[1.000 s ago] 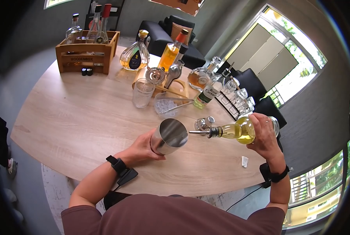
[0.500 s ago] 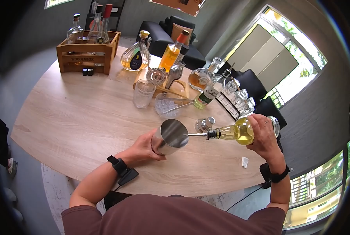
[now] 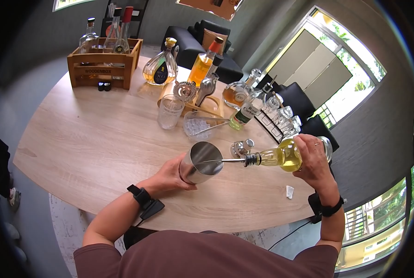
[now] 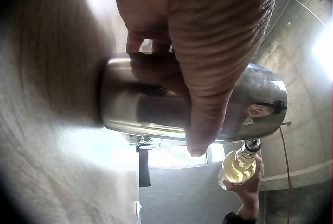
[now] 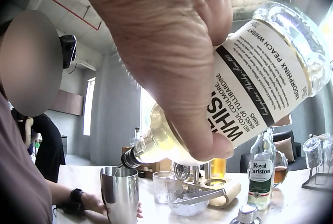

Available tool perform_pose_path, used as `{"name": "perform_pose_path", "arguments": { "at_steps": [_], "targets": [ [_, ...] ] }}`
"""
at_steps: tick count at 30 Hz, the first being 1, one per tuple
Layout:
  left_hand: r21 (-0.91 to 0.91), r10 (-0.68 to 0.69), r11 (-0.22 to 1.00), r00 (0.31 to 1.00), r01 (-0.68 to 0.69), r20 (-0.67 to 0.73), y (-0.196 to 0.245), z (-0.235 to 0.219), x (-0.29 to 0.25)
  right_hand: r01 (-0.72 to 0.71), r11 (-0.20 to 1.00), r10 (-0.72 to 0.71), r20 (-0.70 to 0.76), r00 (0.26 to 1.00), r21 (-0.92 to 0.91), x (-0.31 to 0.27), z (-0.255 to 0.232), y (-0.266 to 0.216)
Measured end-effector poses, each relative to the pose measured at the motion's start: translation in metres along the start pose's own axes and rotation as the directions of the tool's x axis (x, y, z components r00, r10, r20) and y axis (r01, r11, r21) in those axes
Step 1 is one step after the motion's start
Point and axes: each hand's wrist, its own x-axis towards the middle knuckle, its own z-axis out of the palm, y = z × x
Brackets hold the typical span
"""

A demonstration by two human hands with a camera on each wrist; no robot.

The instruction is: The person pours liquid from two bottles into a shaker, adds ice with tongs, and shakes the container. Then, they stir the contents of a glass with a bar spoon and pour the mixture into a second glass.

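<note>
Around the lower side of a metal shaker tin (image 3: pixel 201 172), my left hand (image 3: pixel 169 175) keeps its grip, the thumb lying across the wall in the left wrist view. The tin's base (image 4: pixel 112 96) is at the tabletop. My right hand (image 3: pixel 314 162) holds a labelled whisky bottle (image 5: pixel 265 73) tipped over, its neck slanting down to the left. The bottle's metal pour spout (image 3: pixel 234 160) reaches the tin's right rim, and a thin stream of liquid runs from it into the tin. Pale yellow liquid shows in the bottle (image 3: pixel 288 155).
Behind the tin are an ice bowl (image 3: pixel 199 127) with tongs, a textured glass (image 3: pixel 170 113), a strainer (image 3: pixel 185 90) and a shaker top (image 3: pixel 241 148). Several bottles stand farther back, near a wooden crate (image 3: pixel 99 74). A glass rack (image 3: pixel 272 123) is to the right, a white scrap (image 3: pixel 289 192) nearer.
The spout has come to the tin's rim from just right of it, the bottle tilting slightly more. A stream of liquid now shows inside the tin. The left hand stays nearly still.
</note>
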Motion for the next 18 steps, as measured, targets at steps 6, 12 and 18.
{"name": "perform_pose_path", "arguments": {
  "at_steps": [6, 12, 18],
  "targets": [
    [0.045, 0.000, 0.999, 1.000, 0.000, 0.006, -0.001, -0.002, 0.000, -0.025, 1.000, 0.025, 0.005, 1.000, -0.007, -0.002, -0.004, 0.002],
    [0.025, -0.004, 1.000, 1.000, 0.004, 0.008, 0.003, -0.001, 0.000, -0.049, 0.999, 0.049, 0.013, 0.999, -0.011, -0.006, -0.007, 0.003],
    [0.028, 0.016, 0.999, 1.000, -0.016, 0.002, -0.004, -0.001, 0.001, -0.064, 0.998, 0.064, 0.002, 0.998, 0.007, -0.011, -0.006, 0.003]
  ]
}}
